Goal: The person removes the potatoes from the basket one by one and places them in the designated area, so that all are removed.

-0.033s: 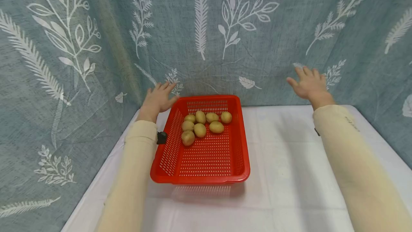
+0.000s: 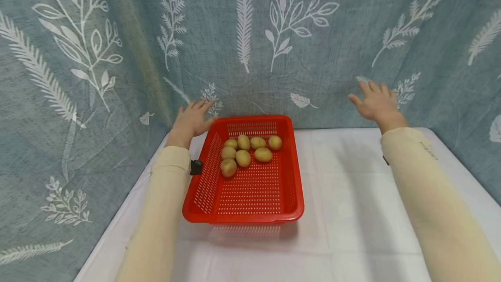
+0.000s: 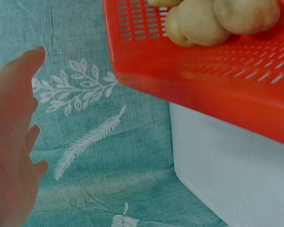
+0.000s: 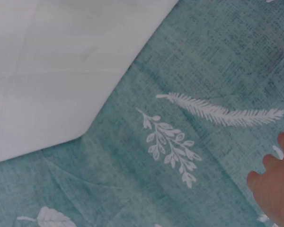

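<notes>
Head view, fingers: both sets spread and relaxed, grasping nothing.
Left hand (image 2: 192, 119): raised just beside the far-left corner of the red basket (image 2: 291, 164); no clear contact with the rim.
Right hand (image 2: 375, 101): lifted in front of the leaf-print curtain (image 2: 250, 34), well apart from the basket.
Potatoes (image 2: 244, 151): eight or so, bunched at the far end of the basket, touching one another.
Basket position: flat on the white tablecloth (image 2: 352, 212), left of centre, close to the left table edge.
Risk, left side: basket near the table edge; a sideways nudge from the sleeve or hand likely to push it toward the drop.
Risk, load: potatoes heaped at one end; lifting by the near end likely to tip the basket and roll them.
Risk, curtain: loose cloth behind both hands, easy to snag.
Left wrist view: close look at the basket's perforated wall (image 3: 217, 66), two potatoes against it, open fingers (image 3: 19, 80) beside the table corner; detail missing from the head view.
Right wrist view: only fingertips (image 4: 274, 187), curtain and table corner; no basket at all.
</notes>
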{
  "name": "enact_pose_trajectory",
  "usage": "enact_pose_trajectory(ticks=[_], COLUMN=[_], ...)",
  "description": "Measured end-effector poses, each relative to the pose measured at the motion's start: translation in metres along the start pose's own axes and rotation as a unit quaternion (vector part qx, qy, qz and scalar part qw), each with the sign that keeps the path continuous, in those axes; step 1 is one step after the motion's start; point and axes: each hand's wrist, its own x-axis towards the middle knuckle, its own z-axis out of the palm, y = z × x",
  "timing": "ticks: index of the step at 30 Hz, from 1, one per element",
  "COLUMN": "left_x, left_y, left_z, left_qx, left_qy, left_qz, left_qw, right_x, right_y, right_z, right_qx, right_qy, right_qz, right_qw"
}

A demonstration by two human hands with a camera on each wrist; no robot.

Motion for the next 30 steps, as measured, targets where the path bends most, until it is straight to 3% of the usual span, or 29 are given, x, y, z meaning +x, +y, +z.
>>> enact_pose_trajectory(ticks=[8,11,13,16,20,27,30], left_x=[0.001,0.000,-0.002,-0.005,-0.008,-0.018,-0.024], left_y=[-0.007,-0.013,-0.017,-0.020,-0.020,-0.021,-0.026], left_z=[0.003,0.002,0.002,0.002,0.003,0.012,0.021], left_qx=[-0.015,-0.040,-0.063,-0.106,-0.152,-0.196,-0.209], left_qy=[0.004,0.015,0.021,0.017,0.007,-0.009,-0.023], left_qz=[0.004,0.009,0.015,0.023,0.035,0.058,0.060], left_qw=[0.9999,0.9990,0.9977,0.9939,0.9877,0.9788,0.9759], right_x=[-0.002,-0.004,-0.005,-0.009,-0.012,-0.018,-0.024], right_y=[0.005,0.003,0.001,0.001,0.007,0.022,0.029], right_z=[0.000,0.001,0.001,0.001,0.003,0.016,0.024], right_qx=[0.033,0.095,0.158,0.263,0.389,0.521,0.572], right_qy=[0.000,0.014,0.020,0.026,0.019,-0.033,-0.055], right_qz=[0.001,-0.010,-0.018,-0.029,-0.038,-0.004,0.021], right_qw=[0.999,0.995,0.987,0.964,0.920,0.853,0.818])
